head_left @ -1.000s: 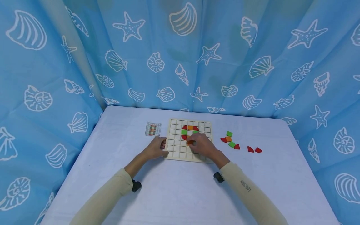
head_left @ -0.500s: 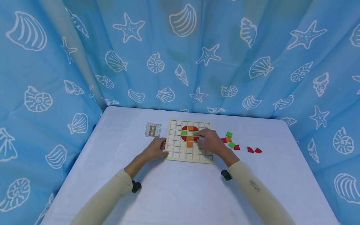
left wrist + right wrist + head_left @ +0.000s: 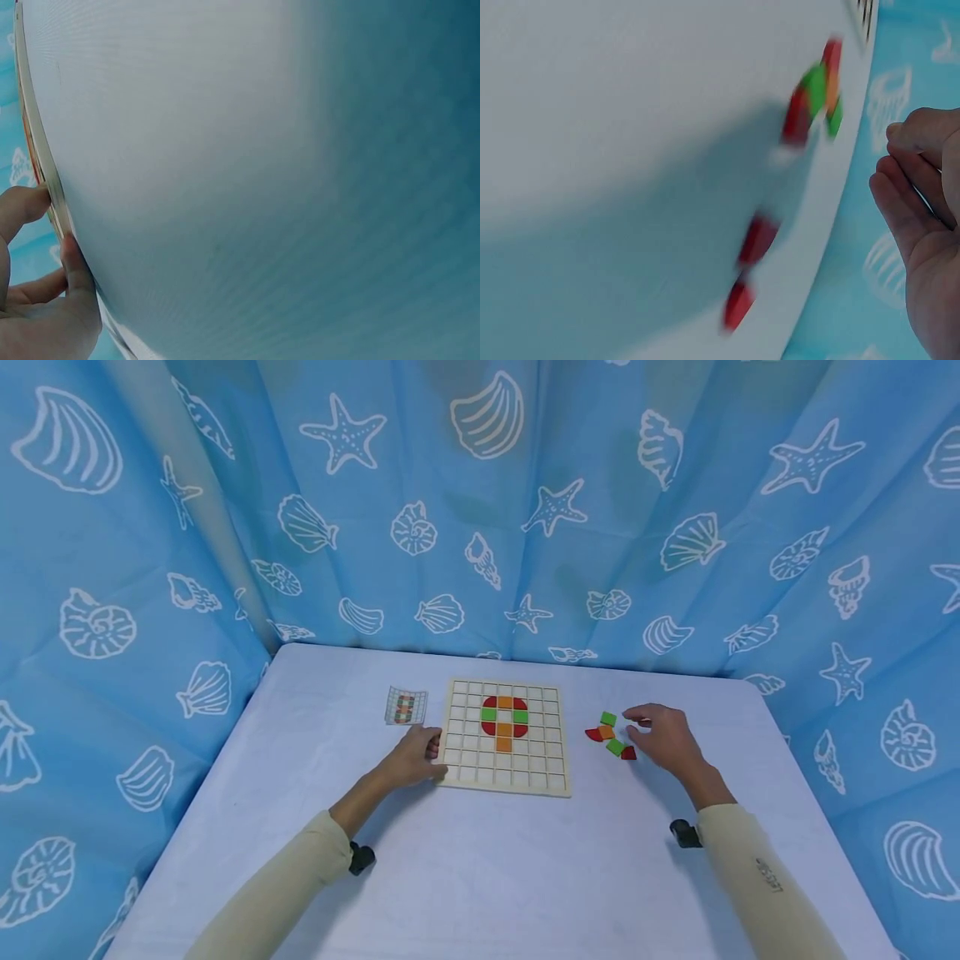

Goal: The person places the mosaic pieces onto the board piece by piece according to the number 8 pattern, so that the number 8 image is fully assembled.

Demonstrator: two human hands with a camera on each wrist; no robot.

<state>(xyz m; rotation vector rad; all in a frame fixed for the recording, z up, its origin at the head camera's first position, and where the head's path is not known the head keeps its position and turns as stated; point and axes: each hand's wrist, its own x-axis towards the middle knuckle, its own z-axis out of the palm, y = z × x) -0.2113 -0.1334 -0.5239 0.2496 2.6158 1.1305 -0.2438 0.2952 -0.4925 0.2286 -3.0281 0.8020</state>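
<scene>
My left hand (image 3: 411,756) grips the left edge of a wooden grid board (image 3: 538,768), and in the left wrist view its fingertips rest along the board's rim (image 3: 43,142). On the board lies a ring of red quarter-round, orange and green square tiles, with one more orange tile (image 3: 504,743) below it. My right hand (image 3: 666,739) hovers right of the board with relaxed fingers and nothing in them. Beside it lie loose tiles, among them a green square (image 3: 608,718) and a red quarter-round (image 3: 628,753). Two more red tiles (image 3: 759,238) show in the right wrist view; the hand hides them in the head view.
Left of the board lies a small card (image 3: 407,705) printed with a grid and a coloured pattern. A white cloth covers the table (image 3: 480,877). Behind it hangs a blue curtain (image 3: 450,560) with shell and starfish prints.
The orange tile has been let go in the cell below the ring. My right hand then touched the ring's right side and moved right to the loose tiles. The left hand stays put.
</scene>
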